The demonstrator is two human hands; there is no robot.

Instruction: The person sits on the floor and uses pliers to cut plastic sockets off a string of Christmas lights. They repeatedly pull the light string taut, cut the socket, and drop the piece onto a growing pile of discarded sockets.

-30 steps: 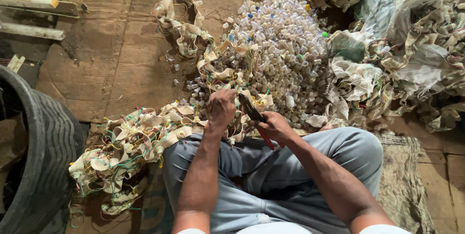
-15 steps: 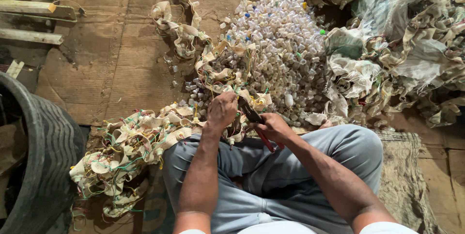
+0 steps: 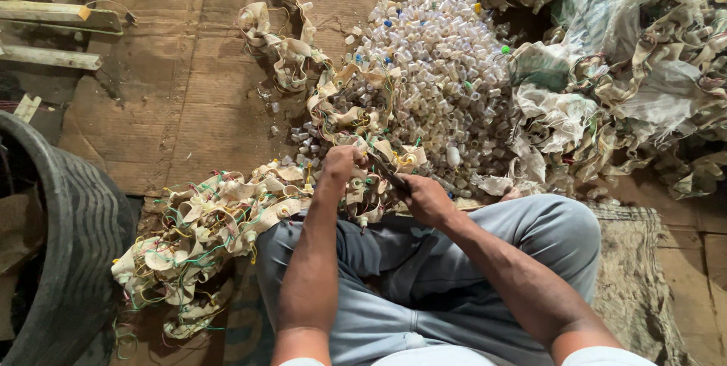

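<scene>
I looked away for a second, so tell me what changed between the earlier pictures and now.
Hardly anything. The left hand still grips the beige strip strung with wires, and the right hand still holds the dark tool against it, in the same place. The pile of small plastic tubes and the black tub have not moved.

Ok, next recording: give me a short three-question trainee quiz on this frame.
1. True or false: the left hand grips the beige strip strung with coloured wires.
2. What dark thing does the right hand hold? A) a cutting tool B) a cup
3. What lies heaped beyond the hands?

Key: 1 true. 2 A. 3 a pile of small pale plastic caps.
</scene>
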